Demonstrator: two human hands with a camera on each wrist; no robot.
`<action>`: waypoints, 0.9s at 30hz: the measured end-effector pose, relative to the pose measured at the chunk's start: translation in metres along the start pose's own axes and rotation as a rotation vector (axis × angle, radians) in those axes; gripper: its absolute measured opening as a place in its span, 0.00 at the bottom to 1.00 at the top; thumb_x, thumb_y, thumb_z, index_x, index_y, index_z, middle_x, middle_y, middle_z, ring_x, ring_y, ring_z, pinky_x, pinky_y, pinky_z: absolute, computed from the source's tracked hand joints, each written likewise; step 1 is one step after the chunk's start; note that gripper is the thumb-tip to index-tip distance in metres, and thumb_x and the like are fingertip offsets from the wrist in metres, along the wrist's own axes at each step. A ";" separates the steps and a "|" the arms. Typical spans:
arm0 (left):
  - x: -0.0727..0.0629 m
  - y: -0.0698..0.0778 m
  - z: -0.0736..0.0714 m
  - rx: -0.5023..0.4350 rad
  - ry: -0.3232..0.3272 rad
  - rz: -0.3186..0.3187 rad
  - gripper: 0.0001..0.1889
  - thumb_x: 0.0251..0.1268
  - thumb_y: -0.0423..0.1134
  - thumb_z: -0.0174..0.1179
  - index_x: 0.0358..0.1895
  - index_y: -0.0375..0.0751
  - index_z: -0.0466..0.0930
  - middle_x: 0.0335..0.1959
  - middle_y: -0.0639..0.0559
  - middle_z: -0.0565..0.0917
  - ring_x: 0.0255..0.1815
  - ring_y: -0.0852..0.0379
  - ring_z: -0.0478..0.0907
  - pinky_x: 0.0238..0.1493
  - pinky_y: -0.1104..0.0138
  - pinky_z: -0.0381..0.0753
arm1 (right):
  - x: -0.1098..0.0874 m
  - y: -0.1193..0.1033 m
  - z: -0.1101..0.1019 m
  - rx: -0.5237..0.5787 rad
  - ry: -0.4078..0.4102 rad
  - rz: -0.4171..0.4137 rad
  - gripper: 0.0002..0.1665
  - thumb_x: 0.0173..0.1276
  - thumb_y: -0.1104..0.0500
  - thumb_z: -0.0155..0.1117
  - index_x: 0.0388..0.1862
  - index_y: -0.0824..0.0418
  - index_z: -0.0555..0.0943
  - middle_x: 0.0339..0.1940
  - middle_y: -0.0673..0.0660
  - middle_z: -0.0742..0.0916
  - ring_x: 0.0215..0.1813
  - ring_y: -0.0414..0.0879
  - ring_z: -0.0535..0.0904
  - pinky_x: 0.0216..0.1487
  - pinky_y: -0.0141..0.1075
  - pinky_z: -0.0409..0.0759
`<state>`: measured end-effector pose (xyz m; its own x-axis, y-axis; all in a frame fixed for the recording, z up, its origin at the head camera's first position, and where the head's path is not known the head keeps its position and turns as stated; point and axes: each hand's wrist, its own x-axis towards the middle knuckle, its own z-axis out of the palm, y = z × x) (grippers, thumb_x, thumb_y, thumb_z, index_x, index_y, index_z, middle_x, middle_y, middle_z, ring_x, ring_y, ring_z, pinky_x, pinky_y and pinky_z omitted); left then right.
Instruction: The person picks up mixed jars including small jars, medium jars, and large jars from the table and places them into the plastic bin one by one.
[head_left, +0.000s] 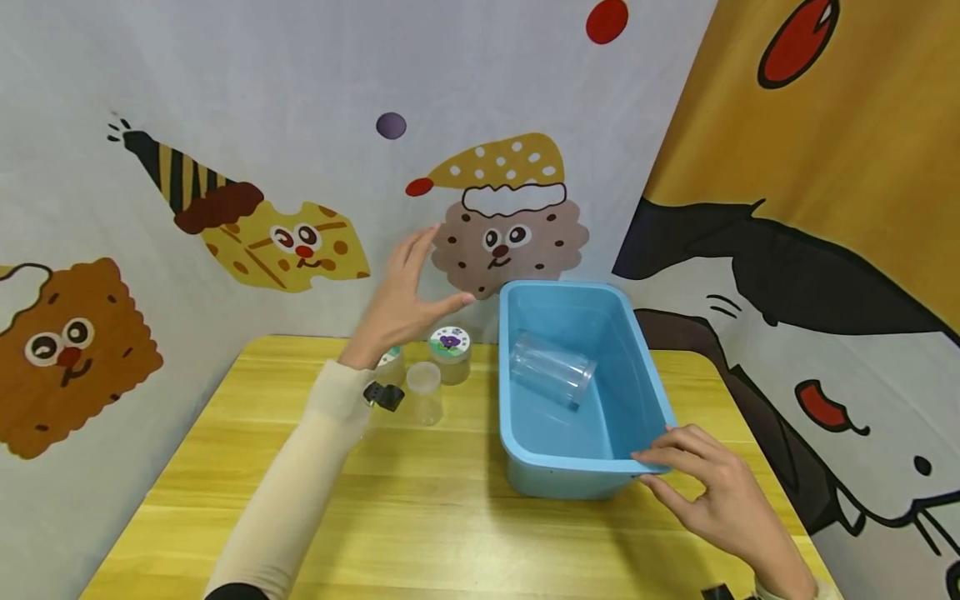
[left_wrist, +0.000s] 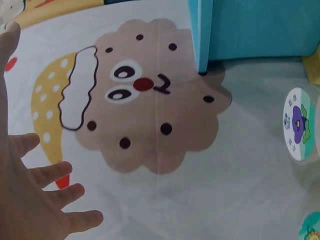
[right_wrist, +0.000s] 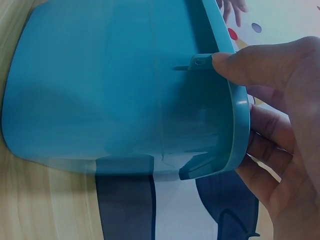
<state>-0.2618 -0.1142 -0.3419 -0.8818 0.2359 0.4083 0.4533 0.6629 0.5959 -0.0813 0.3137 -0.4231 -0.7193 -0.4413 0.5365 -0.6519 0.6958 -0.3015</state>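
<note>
A blue plastic bin [head_left: 573,461] stands on the table. My right hand [head_left: 708,487] holds its near right corner; in the right wrist view the thumb [right_wrist: 232,67] lies under the rim, with fingers on the other side. One clear plastic jar [head_left: 551,368] lies on its side inside. My left hand [head_left: 405,296] is raised left of the bin with fingers spread, holding nothing. Beneath and beside it stand a jar with a purple-flower lid [head_left: 450,354], a small clear jar [head_left: 425,393] and another lidded jar [head_left: 390,367], partly hidden by the left wrist.
The yellow wood-grain table [head_left: 435,517] ends at a cloth backdrop [head_left: 300,83] printed with cartoon snacks, which rises behind the bin. More printed cloth [head_left: 862,250] hangs along the right side.
</note>
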 end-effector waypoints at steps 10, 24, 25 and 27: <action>-0.019 -0.014 -0.018 -0.032 0.066 -0.025 0.55 0.56 0.73 0.66 0.81 0.80 0.38 0.86 0.61 0.46 0.86 0.50 0.45 0.76 0.31 0.56 | 0.000 -0.001 -0.001 0.009 0.005 0.004 0.30 0.45 0.66 0.85 0.47 0.42 0.90 0.44 0.39 0.85 0.49 0.32 0.77 0.57 0.16 0.72; -0.053 -0.039 -0.028 -0.102 0.096 -0.131 0.54 0.60 0.65 0.70 0.80 0.82 0.37 0.86 0.61 0.44 0.85 0.45 0.46 0.75 0.29 0.52 | -0.002 -0.002 0.000 -0.015 -0.034 0.055 0.29 0.48 0.63 0.85 0.48 0.39 0.89 0.45 0.37 0.84 0.50 0.31 0.75 0.54 0.17 0.73; -0.055 -0.041 -0.028 -0.109 0.095 -0.141 0.54 0.59 0.64 0.70 0.80 0.83 0.37 0.86 0.60 0.44 0.85 0.45 0.47 0.75 0.28 0.52 | -0.002 -0.002 -0.001 -0.015 -0.032 0.056 0.29 0.48 0.63 0.85 0.48 0.39 0.89 0.45 0.37 0.85 0.50 0.31 0.75 0.54 0.17 0.73; -0.059 -0.043 -0.028 -0.122 0.098 -0.163 0.55 0.58 0.63 0.72 0.80 0.82 0.38 0.86 0.59 0.45 0.85 0.44 0.46 0.75 0.28 0.51 | -0.002 -0.001 -0.002 -0.011 -0.032 0.060 0.28 0.49 0.63 0.85 0.48 0.39 0.89 0.45 0.37 0.85 0.50 0.31 0.75 0.54 0.18 0.73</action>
<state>-0.2260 -0.1768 -0.3720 -0.9306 0.0587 0.3612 0.3232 0.5947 0.7361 -0.0783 0.3147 -0.4226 -0.7647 -0.4164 0.4918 -0.6044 0.7281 -0.3234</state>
